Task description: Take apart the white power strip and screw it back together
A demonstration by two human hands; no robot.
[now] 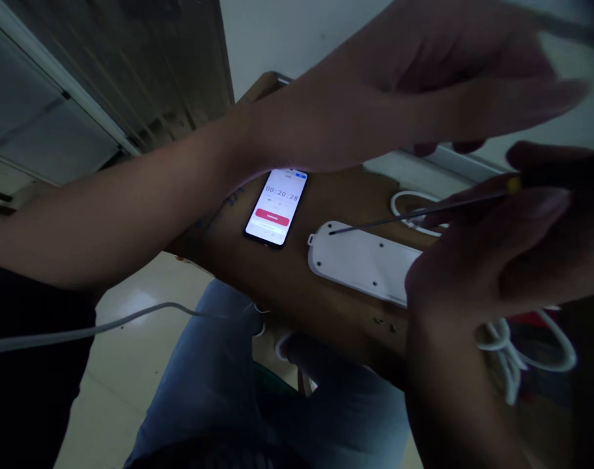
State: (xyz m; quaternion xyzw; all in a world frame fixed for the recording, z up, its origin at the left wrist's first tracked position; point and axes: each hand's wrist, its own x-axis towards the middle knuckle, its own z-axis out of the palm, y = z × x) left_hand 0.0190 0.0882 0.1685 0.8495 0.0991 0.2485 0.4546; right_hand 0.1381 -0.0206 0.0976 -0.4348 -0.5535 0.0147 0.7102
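**Dim room corner with a wooden door, white wall and tiled floor**

A brown wood-grain door point(150, 71) is seen at upper left, set beside a grey panel point(47, 111) that is edged by a white frame point(62, 78) running diagonally. Behind it, a plain white wall point(297, 39) is shown in pale, even light, and a white ledge point(463, 163) is seen running along the far right. A cream tiled floor point(126, 391) is spread across the lower left, where a bright patch of reflected light point(131, 303) is cast on its glossy surface. The door's lower part is left in shadow, and the room is only softly lit overall.
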